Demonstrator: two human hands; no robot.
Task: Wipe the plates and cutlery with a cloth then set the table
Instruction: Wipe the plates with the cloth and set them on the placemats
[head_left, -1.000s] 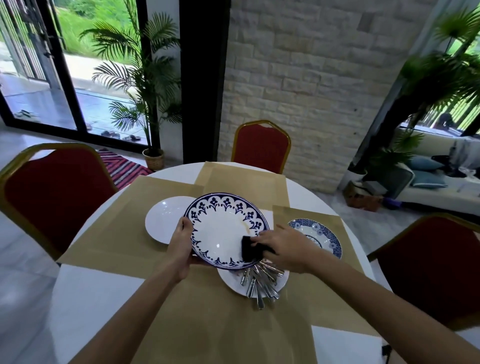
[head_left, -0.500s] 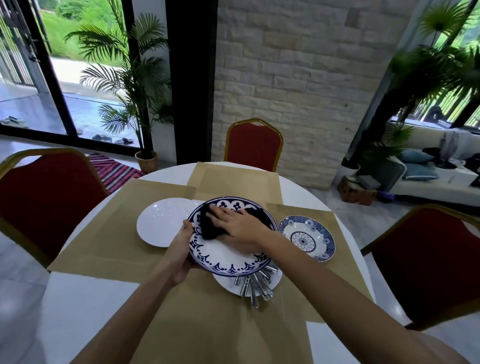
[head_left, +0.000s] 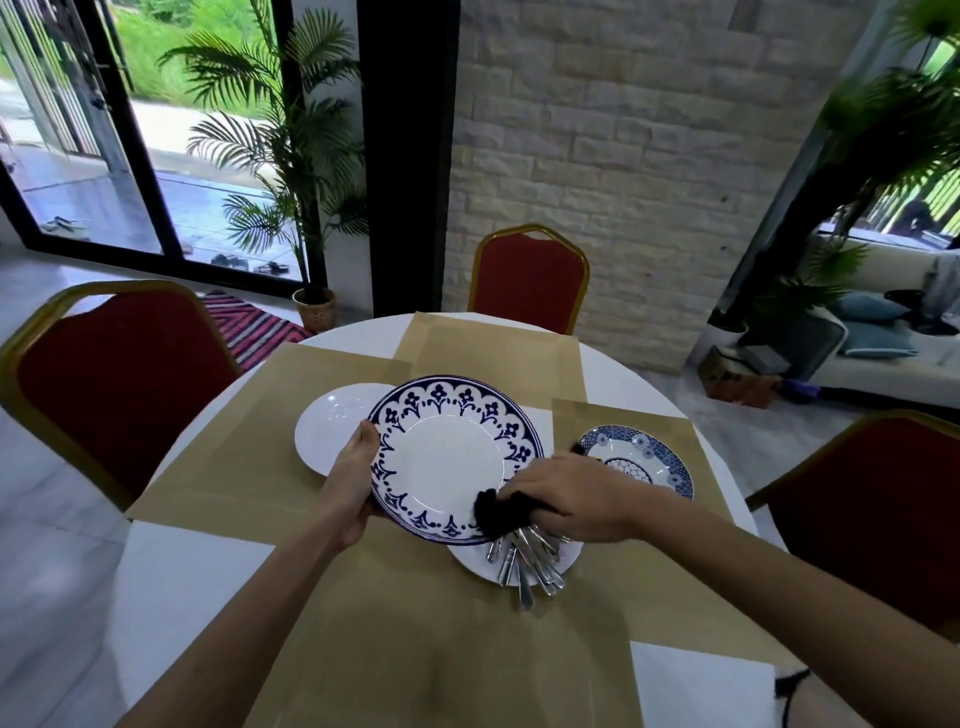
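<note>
The round white table (head_left: 171, 587) carries tan placemats (head_left: 249, 441). Over its middle the blue-rimmed plate (head_left: 447, 462) is held tilted toward the camera. The left hand (head_left: 353, 483) grips its rim at nine o'clock, thumb on top. A plain white plate (head_left: 332, 431) lies at ten o'clock of it, a small patterned plate (head_left: 644, 457) at three, and another white plate (head_left: 472, 564) at five, under the heaped cutlery (head_left: 524, 561). The right hand (head_left: 576, 499) is closed round a bunched black cloth (head_left: 501, 512) pressed on the rim at four o'clock. The step appears to be wiping this plate; next the cloth likely needs carrying round the rest of the rim, then the plate goes down on a mat. No writing or brand is readable.
</note>
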